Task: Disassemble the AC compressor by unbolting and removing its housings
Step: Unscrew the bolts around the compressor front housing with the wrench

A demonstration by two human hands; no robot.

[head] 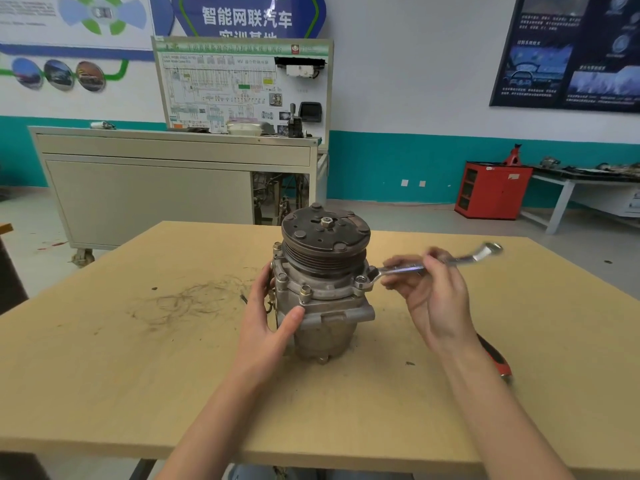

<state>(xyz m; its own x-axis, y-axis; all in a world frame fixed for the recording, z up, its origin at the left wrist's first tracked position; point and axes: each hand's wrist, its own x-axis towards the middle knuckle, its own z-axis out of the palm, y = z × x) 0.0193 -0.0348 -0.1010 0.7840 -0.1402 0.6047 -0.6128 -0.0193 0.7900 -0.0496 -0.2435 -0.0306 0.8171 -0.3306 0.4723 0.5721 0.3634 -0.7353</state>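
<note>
Both hands work mid-frame: our left hand (266, 317) grasps the compressor (323, 289), our right hand (433, 292) grips the wrench (408, 270) at a bolt (361, 280).

A blue hexagonal wall sign (247, 17) at the top centre carries large white Chinese characters, "智能网联汽车". A second white line beneath it is half hidden by the training board in front and cannot be read with certainty.

The white training board (242, 88) has a green header strip of Chinese text, too blurred to read, with a small red logo at its right end. Above the wiring diagram stand the letters "HV", followed by small blurred characters.

A dark poster (568, 53) on the right wall holds blocks of white Chinese text, too small to read. The same is true of the white poster (76, 19) at the top left.

A pale label on the red cabinet (493, 188) is illegible. Stamped marks on the wrench (398, 270) are blurred.
</note>
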